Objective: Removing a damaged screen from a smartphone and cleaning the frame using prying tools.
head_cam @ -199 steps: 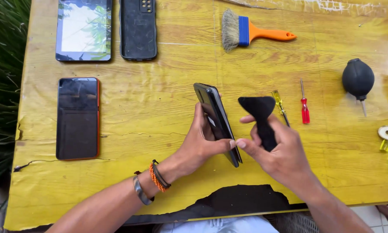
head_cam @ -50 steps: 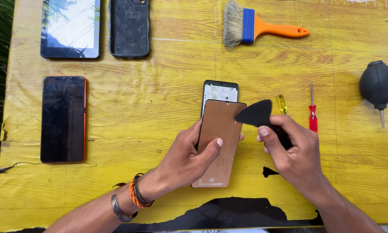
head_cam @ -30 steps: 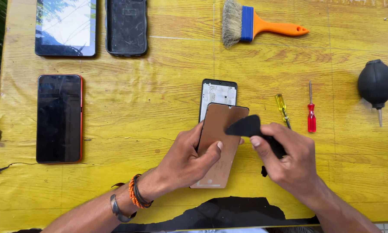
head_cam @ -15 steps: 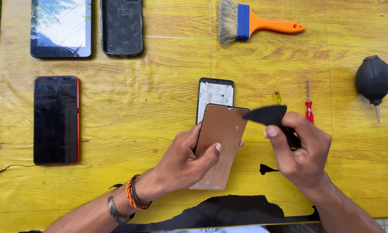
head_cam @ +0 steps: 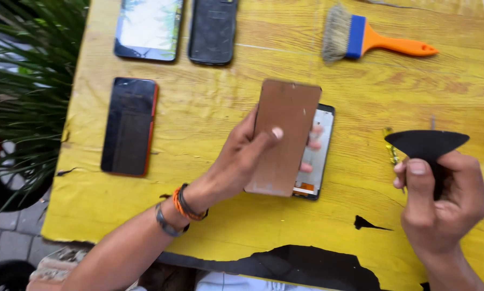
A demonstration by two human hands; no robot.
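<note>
I see a flat brown phone back cover [head_cam: 285,134], rectangular with rounded corners, its inner face toward me and a little scuffed near the lower edge. My left hand [head_cam: 242,156] is clamped on it, thumb across the brown face, fingertips showing past its right edge. The cover sits lifted just above an opened phone body [head_cam: 316,156], which lies on the yellow wooden table [head_cam: 209,113] and peeks out along the cover's right side. Well right of the cover, my right hand [head_cam: 441,199] is closed on a black triangular pry pick [head_cam: 426,144], its broad edge pointing up. Above the cover and to its right lies an orange-handled brush [head_cam: 371,40]; to its left, a dark phone in a red case [head_cam: 129,125].
</note>
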